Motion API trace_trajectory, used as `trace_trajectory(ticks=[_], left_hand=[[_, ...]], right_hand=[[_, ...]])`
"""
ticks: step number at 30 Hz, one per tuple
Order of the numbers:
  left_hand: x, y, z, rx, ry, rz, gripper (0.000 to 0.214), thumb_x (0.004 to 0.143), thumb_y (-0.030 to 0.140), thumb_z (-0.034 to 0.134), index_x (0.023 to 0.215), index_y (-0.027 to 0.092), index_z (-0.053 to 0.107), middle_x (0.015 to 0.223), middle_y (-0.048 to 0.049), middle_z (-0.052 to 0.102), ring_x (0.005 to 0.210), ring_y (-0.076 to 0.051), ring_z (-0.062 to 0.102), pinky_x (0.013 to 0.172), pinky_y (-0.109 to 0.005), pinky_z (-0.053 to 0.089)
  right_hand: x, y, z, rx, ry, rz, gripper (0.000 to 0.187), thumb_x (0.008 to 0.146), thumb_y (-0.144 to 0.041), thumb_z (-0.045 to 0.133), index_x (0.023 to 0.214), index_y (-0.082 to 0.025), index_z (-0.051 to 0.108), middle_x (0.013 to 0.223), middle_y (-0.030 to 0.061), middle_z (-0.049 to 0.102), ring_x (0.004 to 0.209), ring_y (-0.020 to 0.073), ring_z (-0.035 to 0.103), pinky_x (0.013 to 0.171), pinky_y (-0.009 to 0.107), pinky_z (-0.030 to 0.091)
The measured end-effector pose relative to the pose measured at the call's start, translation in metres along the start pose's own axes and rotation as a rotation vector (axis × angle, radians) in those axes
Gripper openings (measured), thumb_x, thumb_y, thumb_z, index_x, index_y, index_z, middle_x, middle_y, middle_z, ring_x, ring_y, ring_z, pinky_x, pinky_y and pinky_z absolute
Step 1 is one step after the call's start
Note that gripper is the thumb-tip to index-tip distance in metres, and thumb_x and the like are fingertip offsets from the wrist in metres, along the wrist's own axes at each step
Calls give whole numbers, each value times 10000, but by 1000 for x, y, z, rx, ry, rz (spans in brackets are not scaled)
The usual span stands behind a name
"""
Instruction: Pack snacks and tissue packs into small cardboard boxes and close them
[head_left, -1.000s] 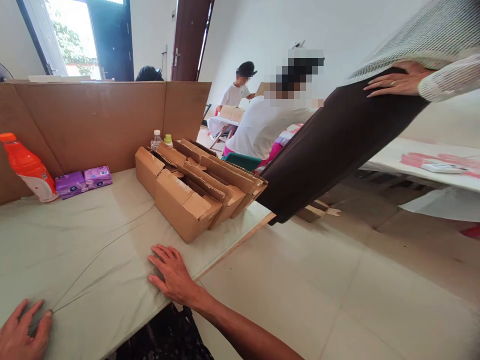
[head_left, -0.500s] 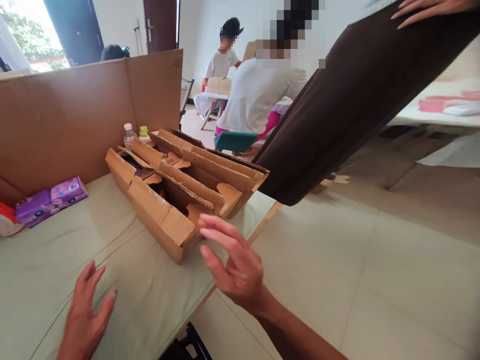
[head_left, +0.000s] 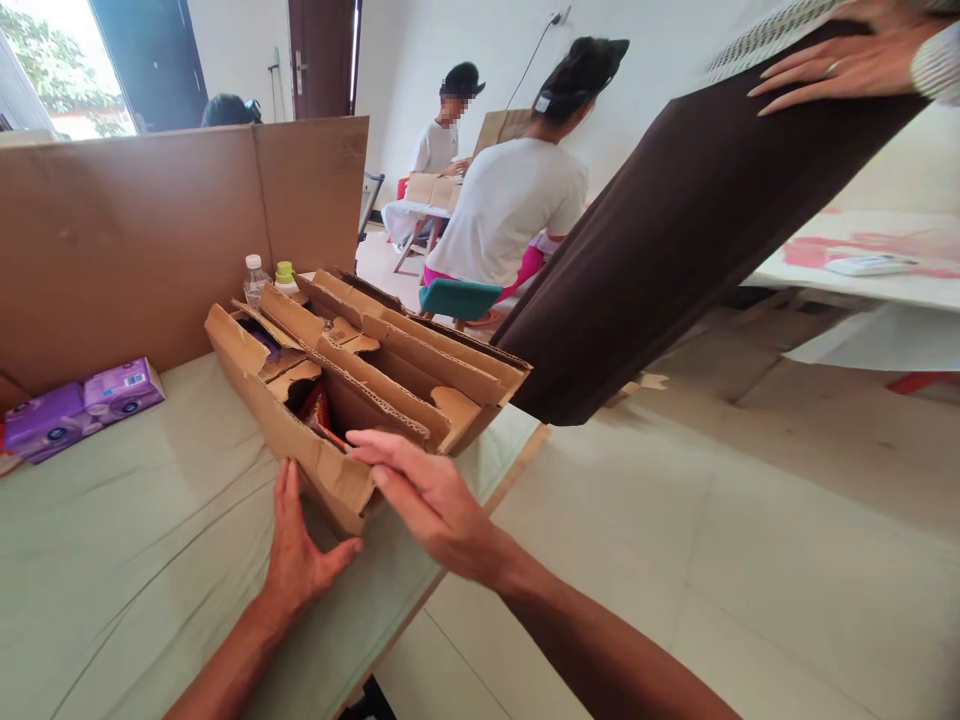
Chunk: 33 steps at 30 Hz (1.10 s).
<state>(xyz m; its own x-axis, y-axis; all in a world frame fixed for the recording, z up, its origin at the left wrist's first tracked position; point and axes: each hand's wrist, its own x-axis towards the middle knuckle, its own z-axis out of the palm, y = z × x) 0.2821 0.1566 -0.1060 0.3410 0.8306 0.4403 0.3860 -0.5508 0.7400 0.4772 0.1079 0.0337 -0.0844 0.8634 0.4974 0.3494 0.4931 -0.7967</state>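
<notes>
Two long, open cardboard boxes (head_left: 420,352) stand side by side on the cloth-covered table. Against the near box's (head_left: 339,488) outer side lies my left hand (head_left: 296,550), open, thumb spread away from the fingers. My right hand (head_left: 427,500) reaches over that box's near end with fingers stretched out and thumb apart, fingertips at the opening. Close to those fingertips a red packet-like thing (head_left: 315,405) shows inside; its kind I cannot make out. Something purple (head_left: 262,338) shows in the far compartment.
Purple tissue packs (head_left: 124,387) lie at left, before a tall cardboard panel (head_left: 150,220). A clear bottle (head_left: 255,280) and a green-capped bottle (head_left: 284,275) stand behind the boxes. Another person's hands (head_left: 847,70) rest on a dark brown panel (head_left: 675,230). Two people sit beyond.
My left hand has moved right and forward to the near box's side. The right hand has moved left onto its near end. The red thing inside shows more.
</notes>
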Motion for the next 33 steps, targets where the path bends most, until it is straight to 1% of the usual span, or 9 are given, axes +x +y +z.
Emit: trace_trajectory(ticks=[4, 6, 9, 13, 15, 19, 25, 29, 33], left_hand=[[-9, -7, 8, 39, -20, 47, 1125, 810, 657, 706, 1618, 265, 28, 1678, -211, 135, 1557, -430, 178, 1228, -645, 276], [-12, -10, 9, 27, -32, 29, 1124, 802, 604, 738, 1618, 246, 51, 1683, -221, 115, 1564, -422, 162, 1227, -648, 273], [-17, -12, 12, 8, -65, -6, 1103, 784, 515, 771, 1618, 226, 110, 1690, -225, 107, 1568, -413, 159, 1225, -656, 265], [-21, -14, 16, -3, -109, -48, 1121, 723, 443, 826, 1615, 217, 186, 1698, -217, 95, 1569, -409, 164, 1233, -628, 279], [-22, -15, 18, -1, -124, -72, 1132, 700, 417, 847, 1615, 221, 210, 1700, -212, 102, 1567, -407, 172, 1234, -611, 295], [-22, -15, 18, -16, -146, -97, 1132, 685, 419, 855, 1610, 209, 237, 1695, -222, 129, 1562, -414, 188, 1233, -613, 297], [-19, -16, 16, -71, -164, -81, 1024, 804, 432, 728, 1619, 181, 161, 1701, -227, 81, 1579, -403, 109, 1245, -657, 218], [-16, -18, 15, -69, -183, -77, 989, 850, 500, 663, 1618, 155, 145, 1700, -234, 71, 1584, -395, 84, 1254, -650, 192], [-22, -13, 16, -25, -180, -106, 1024, 800, 470, 715, 1617, 156, 184, 1698, -233, 94, 1576, -391, 142, 1250, -613, 245]], right_hand=[[23, 7, -1, 228, -92, 267, 357, 1016, -359, 465, 1244, -170, 663, 1035, 91, 781, 895, 179, 748, 803, 323, 611], [38, 8, -3, 65, -148, 261, 330, 990, -347, 492, 1173, -173, 705, 1065, 92, 773, 947, 194, 735, 869, 361, 598], [59, 10, -6, -267, -284, 108, 283, 939, -326, 539, 1068, -203, 758, 1176, 88, 746, 1133, 230, 683, 1036, 419, 528], [81, 18, -2, -454, -530, 84, 374, 898, -404, 604, 1197, -224, 739, 1310, 100, 704, 1250, 277, 640, 1057, 433, 521], [87, 25, 6, -577, -619, 111, 361, 904, -369, 591, 1186, -203, 742, 1244, 117, 736, 1160, 291, 692, 997, 442, 555], [91, 33, 26, -774, -743, 134, 309, 923, -191, 476, 971, -197, 780, 952, 91, 800, 909, 254, 756, 838, 388, 603], [104, 14, 33, -952, -637, 208, 245, 878, -170, 541, 848, -170, 785, 843, 128, 789, 802, 264, 748, 727, 334, 558], [111, -9, 12, -1127, -510, 134, 291, 874, -191, 545, 994, -260, 801, 928, 84, 802, 863, 256, 746, 741, 323, 531], [107, -38, -20, -1294, -267, -17, 269, 903, -321, 533, 1003, -297, 781, 716, 78, 736, 630, 240, 682, 589, 343, 471]])
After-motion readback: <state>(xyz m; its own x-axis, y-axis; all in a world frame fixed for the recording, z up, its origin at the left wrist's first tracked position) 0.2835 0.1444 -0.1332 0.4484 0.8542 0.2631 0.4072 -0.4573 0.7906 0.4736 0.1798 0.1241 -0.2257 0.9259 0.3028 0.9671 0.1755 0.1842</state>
